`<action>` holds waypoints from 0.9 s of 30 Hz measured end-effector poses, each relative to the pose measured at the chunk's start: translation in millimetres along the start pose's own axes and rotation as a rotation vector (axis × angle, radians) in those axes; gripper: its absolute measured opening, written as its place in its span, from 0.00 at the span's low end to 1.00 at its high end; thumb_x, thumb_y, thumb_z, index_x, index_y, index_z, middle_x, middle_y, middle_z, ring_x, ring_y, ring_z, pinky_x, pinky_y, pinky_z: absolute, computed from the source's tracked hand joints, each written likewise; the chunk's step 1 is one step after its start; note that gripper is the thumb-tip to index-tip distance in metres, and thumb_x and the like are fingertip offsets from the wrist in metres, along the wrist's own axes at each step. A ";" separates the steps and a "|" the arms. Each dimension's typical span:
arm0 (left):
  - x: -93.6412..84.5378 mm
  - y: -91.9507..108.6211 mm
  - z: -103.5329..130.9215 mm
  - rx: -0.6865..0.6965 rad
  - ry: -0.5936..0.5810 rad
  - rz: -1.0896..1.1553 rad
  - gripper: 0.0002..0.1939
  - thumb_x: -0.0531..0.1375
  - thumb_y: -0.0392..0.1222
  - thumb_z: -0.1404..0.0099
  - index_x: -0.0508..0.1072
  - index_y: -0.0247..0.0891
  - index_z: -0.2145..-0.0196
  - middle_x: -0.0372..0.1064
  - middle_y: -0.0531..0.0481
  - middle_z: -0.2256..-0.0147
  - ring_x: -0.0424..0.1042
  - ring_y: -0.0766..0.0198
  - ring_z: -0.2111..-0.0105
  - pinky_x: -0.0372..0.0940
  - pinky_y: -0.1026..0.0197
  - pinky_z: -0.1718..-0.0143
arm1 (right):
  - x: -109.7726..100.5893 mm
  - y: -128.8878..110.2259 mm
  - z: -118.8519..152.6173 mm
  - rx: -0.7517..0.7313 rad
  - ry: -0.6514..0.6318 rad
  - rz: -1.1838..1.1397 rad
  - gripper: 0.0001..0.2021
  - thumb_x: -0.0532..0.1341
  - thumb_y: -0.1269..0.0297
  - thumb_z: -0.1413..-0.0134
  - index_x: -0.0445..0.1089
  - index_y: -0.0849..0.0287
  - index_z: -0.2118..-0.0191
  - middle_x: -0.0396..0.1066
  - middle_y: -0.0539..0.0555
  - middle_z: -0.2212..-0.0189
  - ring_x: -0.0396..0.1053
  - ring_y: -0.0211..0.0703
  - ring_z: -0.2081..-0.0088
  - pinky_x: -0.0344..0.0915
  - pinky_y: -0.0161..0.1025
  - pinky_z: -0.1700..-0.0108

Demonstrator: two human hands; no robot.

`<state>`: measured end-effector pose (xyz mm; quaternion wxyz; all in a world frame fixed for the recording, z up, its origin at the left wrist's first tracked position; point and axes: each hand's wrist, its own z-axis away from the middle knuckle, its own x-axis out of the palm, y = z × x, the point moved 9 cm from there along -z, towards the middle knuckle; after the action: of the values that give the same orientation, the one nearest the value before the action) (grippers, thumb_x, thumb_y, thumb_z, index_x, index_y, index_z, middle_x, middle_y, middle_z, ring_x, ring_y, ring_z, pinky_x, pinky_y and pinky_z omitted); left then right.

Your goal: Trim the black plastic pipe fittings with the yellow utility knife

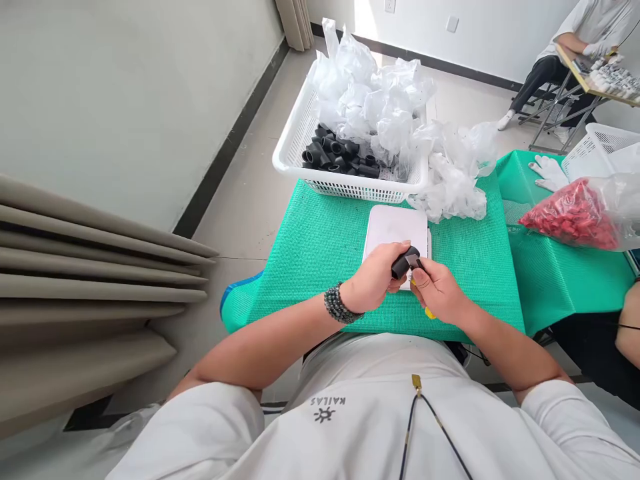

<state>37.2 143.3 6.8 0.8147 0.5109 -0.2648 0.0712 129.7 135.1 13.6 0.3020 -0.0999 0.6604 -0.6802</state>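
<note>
Just above the near part of the table, my left hand [377, 277] is closed around a black plastic pipe fitting [401, 265]. My right hand [440, 290] grips a utility knife with a yellow handle [429, 313]; most of the handle is hidden in the fingers. Its greyish blade end meets the fitting, and both hands are close together there. Beneath them lies a flat white pad or box [397, 230] with rounded corners. Beyond it, a white plastic basket [350, 192] holds several more black pipe fittings [333, 153] and crumpled clear bags [370, 93].
Green mesh cloth [320, 247] covers the table. More clear bags [450, 177] lie right of the basket. Farther right are a bag of red parts [575, 217], a white glove [549, 173] and another white basket [595, 150]. One person [590, 40] sits at a far table; another's arm shows at the right edge.
</note>
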 end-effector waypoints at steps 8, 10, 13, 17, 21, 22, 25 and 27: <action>-5.3 44.6 -3.7 0.362 0.207 -0.185 0.27 0.59 0.62 0.33 0.61 0.41 0.80 0.55 0.54 0.81 0.54 0.68 0.80 0.52 0.64 0.81 | 11.5 -19.5 -12.8 0.009 0.076 -0.351 0.30 0.56 0.27 0.37 0.64 0.55 0.66 0.63 0.43 0.85 0.58 0.35 0.87 0.56 0.34 0.84; -0.4 65.3 -5.2 0.444 0.205 -0.180 0.26 0.58 0.62 0.33 0.60 0.41 0.80 0.53 0.55 0.81 0.53 0.69 0.81 0.51 0.63 0.82 | 2.7 -33.5 -21.6 -0.033 0.088 -0.357 0.30 0.57 0.29 0.37 0.64 0.55 0.65 0.63 0.43 0.85 0.58 0.35 0.87 0.56 0.34 0.84; 9.6 100.6 -6.5 0.554 0.210 -0.224 0.27 0.57 0.61 0.32 0.58 0.41 0.80 0.51 0.55 0.82 0.52 0.69 0.81 0.49 0.62 0.81 | -14.3 -57.7 -36.9 -0.105 0.085 -0.312 0.29 0.57 0.30 0.36 0.65 0.55 0.64 0.64 0.43 0.84 0.59 0.35 0.87 0.57 0.34 0.83; 16.6 125.3 -9.4 0.580 0.218 -0.242 0.28 0.57 0.63 0.31 0.57 0.42 0.80 0.50 0.55 0.82 0.52 0.68 0.82 0.48 0.61 0.80 | -35.7 -79.4 -50.6 -0.208 0.132 -0.157 0.29 0.55 0.29 0.35 0.65 0.54 0.65 0.64 0.43 0.84 0.61 0.35 0.85 0.58 0.36 0.80; 7.1 115.2 -8.8 0.601 0.237 -0.314 0.33 0.57 0.71 0.32 0.56 0.42 0.79 0.50 0.56 0.81 0.51 0.68 0.80 0.49 0.61 0.78 | -41.3 -61.8 -51.8 -0.216 0.182 -0.030 0.30 0.54 0.28 0.35 0.62 0.53 0.67 0.62 0.44 0.83 0.60 0.36 0.83 0.57 0.37 0.79; 4.5 110.2 -8.3 0.620 0.232 -0.364 0.34 0.57 0.72 0.32 0.57 0.42 0.79 0.51 0.56 0.80 0.51 0.67 0.78 0.49 0.61 0.77 | -39.9 -52.9 -51.2 -0.209 0.181 0.009 0.29 0.54 0.29 0.34 0.62 0.53 0.68 0.63 0.44 0.83 0.59 0.36 0.82 0.57 0.38 0.78; -7.6 94.8 -9.6 0.654 0.250 -0.476 0.35 0.56 0.75 0.32 0.57 0.42 0.78 0.52 0.55 0.78 0.52 0.66 0.76 0.50 0.61 0.75 | -34.5 -25.6 -51.6 -0.184 0.177 0.081 0.29 0.53 0.30 0.33 0.60 0.52 0.69 0.61 0.45 0.82 0.58 0.37 0.80 0.55 0.38 0.77; -15.7 88.6 -11.8 0.671 0.275 -0.516 0.35 0.55 0.75 0.30 0.57 0.42 0.77 0.53 0.55 0.78 0.52 0.65 0.75 0.51 0.60 0.74 | -32.9 -13.3 -54.1 -0.183 0.189 0.087 0.29 0.52 0.30 0.32 0.60 0.52 0.69 0.60 0.45 0.82 0.57 0.37 0.80 0.54 0.37 0.77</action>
<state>-6.2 197.4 65.3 0.6225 0.7822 0.0198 0.0149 123.3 197.5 29.1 0.2573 -0.0335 0.7488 -0.6099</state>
